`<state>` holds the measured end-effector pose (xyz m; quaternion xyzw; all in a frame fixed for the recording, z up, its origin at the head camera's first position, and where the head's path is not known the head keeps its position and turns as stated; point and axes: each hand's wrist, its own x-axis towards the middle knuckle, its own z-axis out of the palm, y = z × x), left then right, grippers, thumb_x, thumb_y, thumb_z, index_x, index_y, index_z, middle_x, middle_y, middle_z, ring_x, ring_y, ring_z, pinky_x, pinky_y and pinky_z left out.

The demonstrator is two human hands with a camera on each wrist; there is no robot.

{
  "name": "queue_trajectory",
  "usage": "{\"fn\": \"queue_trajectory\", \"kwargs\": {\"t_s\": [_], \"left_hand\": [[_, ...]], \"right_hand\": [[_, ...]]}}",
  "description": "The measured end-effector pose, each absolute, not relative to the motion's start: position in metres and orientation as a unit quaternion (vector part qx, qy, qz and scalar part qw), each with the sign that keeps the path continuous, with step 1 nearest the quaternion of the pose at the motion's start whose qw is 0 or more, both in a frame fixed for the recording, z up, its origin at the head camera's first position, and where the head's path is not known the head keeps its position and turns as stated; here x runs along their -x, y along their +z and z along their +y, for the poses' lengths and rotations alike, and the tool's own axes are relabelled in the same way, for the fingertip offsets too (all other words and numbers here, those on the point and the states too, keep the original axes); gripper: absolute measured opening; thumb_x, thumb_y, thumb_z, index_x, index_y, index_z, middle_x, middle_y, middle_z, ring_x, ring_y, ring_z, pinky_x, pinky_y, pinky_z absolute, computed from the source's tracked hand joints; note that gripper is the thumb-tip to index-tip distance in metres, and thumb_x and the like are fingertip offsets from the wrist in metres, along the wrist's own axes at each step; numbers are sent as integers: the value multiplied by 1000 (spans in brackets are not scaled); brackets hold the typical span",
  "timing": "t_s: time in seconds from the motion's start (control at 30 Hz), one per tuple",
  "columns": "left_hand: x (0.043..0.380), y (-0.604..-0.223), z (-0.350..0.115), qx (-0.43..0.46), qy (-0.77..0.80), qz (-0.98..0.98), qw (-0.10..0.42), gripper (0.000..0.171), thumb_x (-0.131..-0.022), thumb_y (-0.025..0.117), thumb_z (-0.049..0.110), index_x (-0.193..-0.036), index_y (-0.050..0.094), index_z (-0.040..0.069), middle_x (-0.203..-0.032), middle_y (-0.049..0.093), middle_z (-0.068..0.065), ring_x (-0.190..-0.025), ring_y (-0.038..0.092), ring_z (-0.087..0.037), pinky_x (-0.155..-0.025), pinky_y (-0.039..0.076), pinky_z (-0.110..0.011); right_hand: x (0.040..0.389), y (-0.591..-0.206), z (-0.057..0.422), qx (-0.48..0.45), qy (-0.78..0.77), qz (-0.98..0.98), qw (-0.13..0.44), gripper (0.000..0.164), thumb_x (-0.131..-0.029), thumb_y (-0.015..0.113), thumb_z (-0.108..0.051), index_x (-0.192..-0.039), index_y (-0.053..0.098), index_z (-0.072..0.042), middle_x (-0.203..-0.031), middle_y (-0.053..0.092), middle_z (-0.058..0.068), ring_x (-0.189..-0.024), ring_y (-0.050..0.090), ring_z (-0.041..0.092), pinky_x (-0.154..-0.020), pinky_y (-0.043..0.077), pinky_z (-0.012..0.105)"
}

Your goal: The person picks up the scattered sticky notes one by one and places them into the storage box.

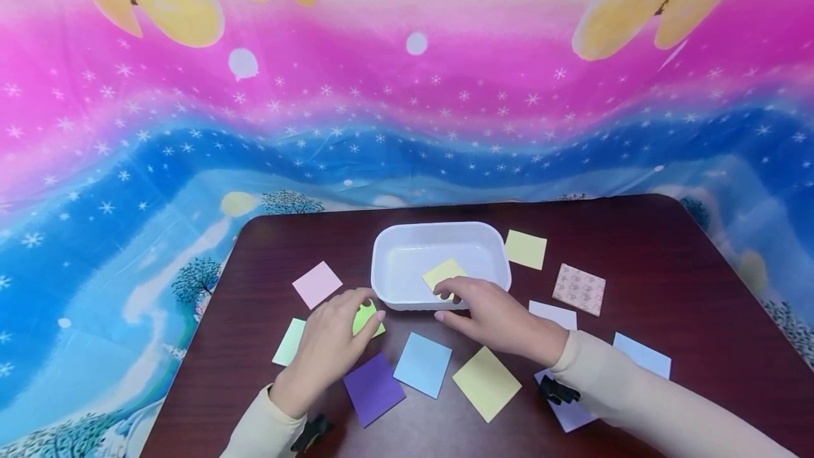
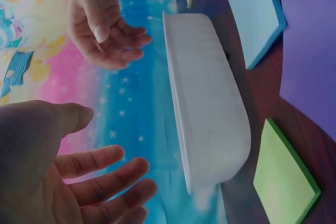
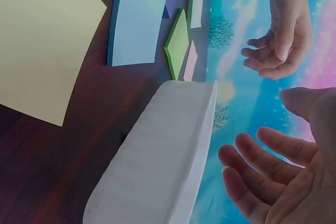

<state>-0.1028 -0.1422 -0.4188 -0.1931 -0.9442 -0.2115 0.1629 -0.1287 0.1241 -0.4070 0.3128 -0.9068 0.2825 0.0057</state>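
A white plastic basin stands near the far side of the table with a yellow sticky note pad in it. My right hand hovers over the basin's near rim, fingers loosely bent, holding nothing. Its fingertips overlap the yellow pad in the head view. To the left, my left hand is raised above a lime green pad, part of which it hides. Its fingers are relaxed and spread, with nothing between them in the left wrist view. Close in front of the hands lie a blue pad and a purple pad.
Around the basin lie a pink pad, a pale green pad, a patterned pad and two more yellow pads, one at the back. Several others sit beside or under the right forearm. A printed cloth hangs behind the dark table.
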Motion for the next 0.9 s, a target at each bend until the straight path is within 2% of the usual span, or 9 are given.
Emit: {"fn": "queue_trajectory", "kwargs": {"t_s": [0.13, 0.37, 0.57, 0.77, 0.9], "left_hand": [[105, -421, -149, 186, -221, -943, 167, 25, -86, 61, 37, -103, 66, 20, -90, 66, 4, -76, 59, -11, -60, 47, -34], [108, -423, -161, 160, -225, -946, 169, 28, -86, 62, 36, -105, 67, 16, -95, 67, 4, -84, 63, -14, -66, 49, -36], [110, -421, -172, 131, -220, -954, 157, 30, -86, 61, 37, -107, 65, 16, -91, 66, 4, -67, 55, -9, -61, 46, -33], [112, -421, -181, 114, -210, -958, 157, 33, -87, 61, 39, -110, 65, 16, -99, 67, 1, -86, 62, -16, -68, 49, -38], [114, -422, -187, 100, -213, -960, 154, 31, -86, 61, 39, -109, 64, 18, -100, 67, -2, -87, 62, -19, -67, 49, -41]], "right_hand": [[129, -409, 122, -315, 283, -906, 0, 38, -87, 62, -36, -118, 62, -14, -106, 65, -2, -93, 60, 13, -81, 49, 31], [132, -412, 119, -325, 283, -902, 4, 39, -88, 60, -37, -118, 62, -12, -107, 65, -3, -92, 60, 11, -82, 48, 31], [134, -414, 113, -328, 280, -902, 1, 40, -88, 61, -38, -119, 62, -12, -108, 65, -3, -92, 61, 13, -82, 48, 32], [135, -416, 110, -331, 278, -902, -5, 39, -88, 61, -36, -117, 62, -12, -107, 65, -1, -93, 61, 15, -81, 48, 32], [135, -420, 107, -336, 281, -899, -1, 36, -87, 61, -34, -116, 62, -12, -106, 65, 0, -91, 61, 15, -80, 49, 31]]}}
